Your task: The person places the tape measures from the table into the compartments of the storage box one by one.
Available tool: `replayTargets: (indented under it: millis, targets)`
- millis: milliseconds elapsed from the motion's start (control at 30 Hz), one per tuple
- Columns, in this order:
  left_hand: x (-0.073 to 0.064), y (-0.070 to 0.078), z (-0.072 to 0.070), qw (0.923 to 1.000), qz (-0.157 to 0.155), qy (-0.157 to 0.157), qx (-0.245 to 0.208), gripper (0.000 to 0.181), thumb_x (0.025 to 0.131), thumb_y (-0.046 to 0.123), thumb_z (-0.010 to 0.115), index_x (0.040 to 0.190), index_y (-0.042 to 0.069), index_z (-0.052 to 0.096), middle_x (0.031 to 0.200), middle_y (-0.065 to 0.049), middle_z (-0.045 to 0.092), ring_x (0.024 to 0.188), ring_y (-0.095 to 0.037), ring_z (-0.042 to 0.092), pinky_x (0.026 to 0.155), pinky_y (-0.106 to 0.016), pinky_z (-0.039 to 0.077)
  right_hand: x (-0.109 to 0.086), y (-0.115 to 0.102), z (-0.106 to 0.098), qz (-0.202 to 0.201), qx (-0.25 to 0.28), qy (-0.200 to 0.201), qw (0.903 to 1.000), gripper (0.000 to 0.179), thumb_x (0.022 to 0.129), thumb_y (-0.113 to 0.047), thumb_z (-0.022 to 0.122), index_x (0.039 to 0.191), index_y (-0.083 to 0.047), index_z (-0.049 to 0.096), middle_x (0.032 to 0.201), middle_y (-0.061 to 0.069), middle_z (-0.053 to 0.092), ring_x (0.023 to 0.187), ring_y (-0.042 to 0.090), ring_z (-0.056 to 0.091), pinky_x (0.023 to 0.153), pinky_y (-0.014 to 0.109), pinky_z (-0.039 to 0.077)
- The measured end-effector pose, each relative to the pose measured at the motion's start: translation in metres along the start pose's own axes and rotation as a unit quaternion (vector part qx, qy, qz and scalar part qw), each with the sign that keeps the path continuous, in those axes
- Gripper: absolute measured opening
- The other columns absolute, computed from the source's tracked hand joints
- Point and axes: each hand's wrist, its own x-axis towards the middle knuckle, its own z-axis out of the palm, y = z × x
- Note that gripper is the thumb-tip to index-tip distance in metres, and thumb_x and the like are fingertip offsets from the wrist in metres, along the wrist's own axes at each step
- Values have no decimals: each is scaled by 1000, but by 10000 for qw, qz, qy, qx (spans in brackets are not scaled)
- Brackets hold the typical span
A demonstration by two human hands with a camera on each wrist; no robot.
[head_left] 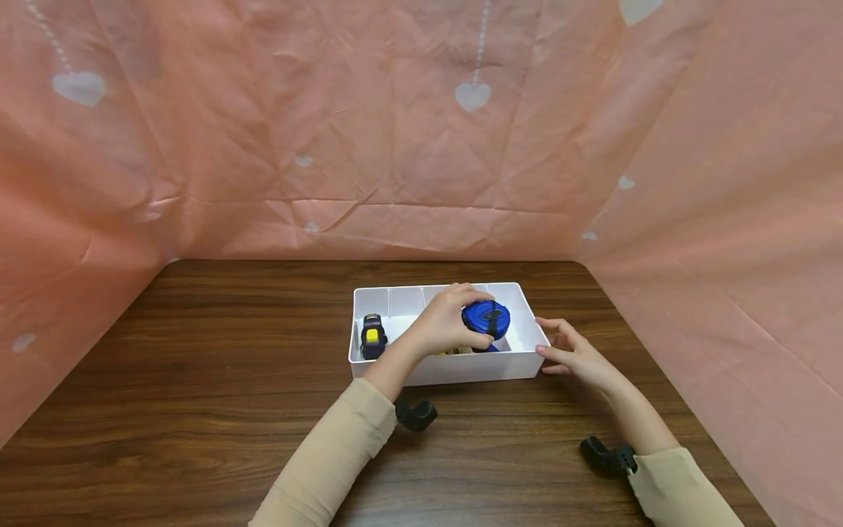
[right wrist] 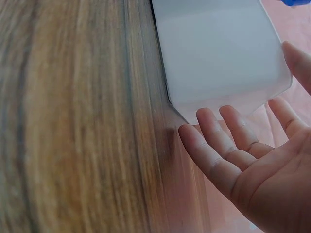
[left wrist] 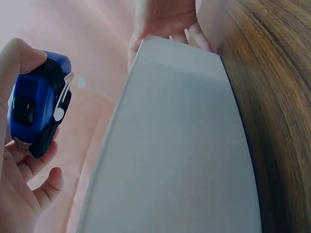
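In the head view my left hand point(head_left: 451, 322) holds a blue tape measure point(head_left: 487, 320) above the right part of a white box point(head_left: 470, 371). The left wrist view shows the tape measure's blue case point(left wrist: 30, 104), black strap and metal end hook between thumb and fingers. My right hand point(head_left: 579, 359) touches the right end of the box, with extended fingers point(right wrist: 216, 133) by the end wall and the thumb at the front corner. A dark tape measure with a yellow button point(head_left: 372, 337) stands at the left inside the box. Yellow and blue items below my left hand are mostly hidden.
The box stands on a dark wood table point(head_left: 197, 380). Pink cloth with white hearts point(head_left: 395, 146) hangs behind and along both sides. A black wrist mount point(head_left: 416, 416) sits at the left cuff, and another black mount point(head_left: 607, 457) at the right.
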Motion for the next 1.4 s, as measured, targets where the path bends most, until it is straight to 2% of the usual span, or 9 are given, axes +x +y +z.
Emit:
replayTargets:
  millis: [200, 433, 700, 1133, 1400]
  targets:
    - [5, 1, 8, 9998, 44, 30, 189, 63, 64, 26, 86, 121, 11, 65, 108, 4, 60, 102, -10, 49, 84, -24, 44, 1, 0, 1, 1, 11, -1, 10000, 59, 96, -14, 58, 144, 1, 28, 126, 37, 41, 100, 24, 58, 78, 45, 53]
    - [9, 0, 17, 9992, 70, 61, 400, 61, 63, 31, 86, 118, 13, 66, 98, 8, 57, 97, -9, 48, 81, -21, 43, 1, -2, 2, -14, 80, -9, 10000, 58, 96, -13, 58, 144, 1, 28, 124, 36, 43, 97, 18, 59, 78, 46, 53]
    - [14, 1, 24, 9973, -51, -29, 729, 64, 63, 37, 84, 120, 14, 66, 98, 8, 56, 94, -8, 48, 79, -20, 42, 0, -2, 2, -91, 44, -50, 9999, 59, 97, -13, 57, 144, 2, 26, 124, 37, 42, 97, 17, 58, 78, 46, 53]
    - [24, -1, 35, 9951, -192, -70, 964, 61, 65, 37, 80, 121, 15, 66, 100, 7, 56, 93, -8, 48, 76, -18, 42, 1, -1, 0, -46, 6, -41, 10000, 59, 97, -14, 57, 144, 1, 26, 125, 36, 42, 100, 26, 58, 79, 47, 52]
    - [27, -4, 43, 9934, -206, -72, 1129, 62, 66, 38, 81, 122, 15, 66, 96, 8, 54, 91, -7, 46, 72, -15, 40, 1, -1, 1, -37, -10, -13, 10000, 59, 97, -14, 58, 144, 1, 27, 124, 34, 44, 100, 25, 57, 78, 47, 53]
